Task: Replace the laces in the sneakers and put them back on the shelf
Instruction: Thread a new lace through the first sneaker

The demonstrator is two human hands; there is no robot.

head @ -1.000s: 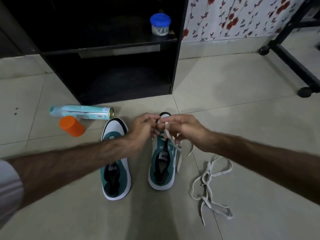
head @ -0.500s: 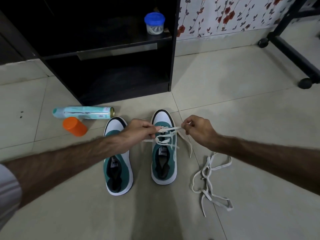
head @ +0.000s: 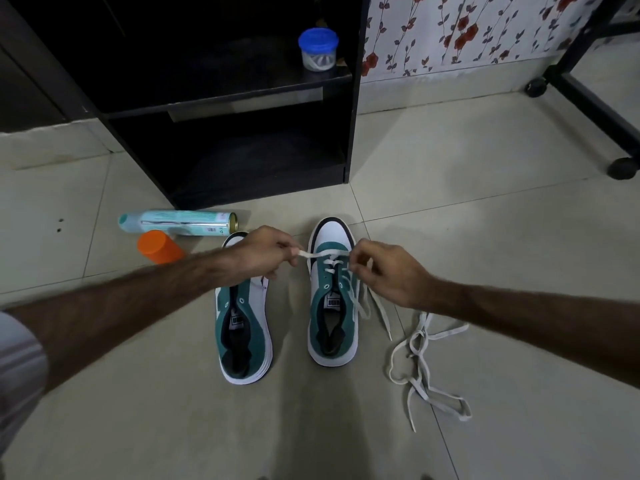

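Two teal-and-white sneakers stand side by side on the tiled floor (head: 485, 209), toes pointing to twelve o'clock, toward a black shelf unit (head: 349, 133). The right sneaker (head: 330, 306) has a white lace (head: 325, 253) threaded through only its lowest eyelets near the toe; the eyelets further up are bare. The left hand (head: 266, 252) pinches one end of that lace between thumb and fingertips at nine o'clock from the toe, and the right hand (head: 388, 271) has its fingers curled around the other end at three o'clock, with the slack trailing down past the shoe's outer side onto the floor. The left sneaker (head: 242, 327) carries no lace at all, and the left forearm crosses over its toe, hiding that part. At four o'clock from the right sneaker a second loose lace (head: 420, 368) lies in a tangled heap on the tiles, apart from the shoe. At ten o'clock from the left sneaker a pale spray can (head: 176, 222) lies on its side with an orange cap (head: 157, 246) just beside it. On the upper shelf stands a small clear jar with a blue lid (head: 318, 48); something pale sits inside, too dim to tell what.
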